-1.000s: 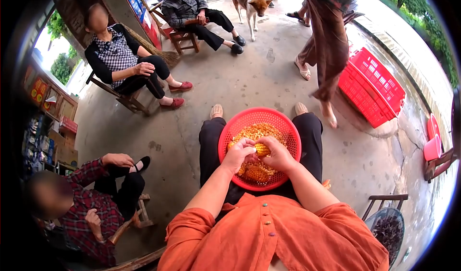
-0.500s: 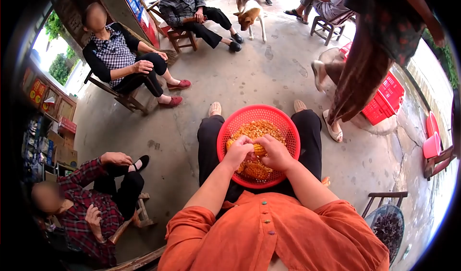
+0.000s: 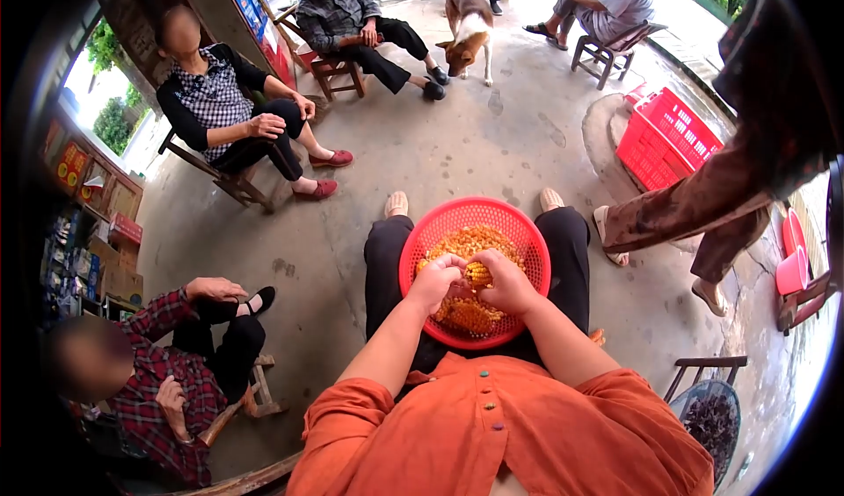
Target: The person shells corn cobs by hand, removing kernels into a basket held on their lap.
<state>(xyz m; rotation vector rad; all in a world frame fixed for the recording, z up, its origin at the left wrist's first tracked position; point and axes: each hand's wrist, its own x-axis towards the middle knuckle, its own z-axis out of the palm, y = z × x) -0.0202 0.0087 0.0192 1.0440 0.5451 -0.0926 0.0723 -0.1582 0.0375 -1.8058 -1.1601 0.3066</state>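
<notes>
A round red plastic basket (image 3: pixel 538 259) with perforated walls rests on my lap between my knees. Loose yellow-orange corn kernels (image 3: pixel 475 237) cover its bottom, and a darker orange clump, perhaps a cob, (image 3: pixel 470 316) lies at its near side. Over the basket, my right hand (image 3: pixel 508 283) is closed around a corn cob (image 3: pixel 478 275). My left hand (image 3: pixel 437 282) is also closed, its fingers pressed against the cob's left side. The fingertips partly hide the cob.
Several people sit on chairs around the concrete floor (image 3: pixel 396 153). A dog (image 3: pixel 469 30) stands ahead. At the right are a red crate (image 3: pixel 659 149), a walking person's trousers (image 3: pixel 686 206) and a pink tub (image 3: pixel 791 272). A dark-filled container (image 3: pixel 710 421) stands at lower right.
The walking person has moved right and nearer, uncovering the red crate and a seated person. The dog's head has lowered near a person's shoes. My hands stay on the cob.
</notes>
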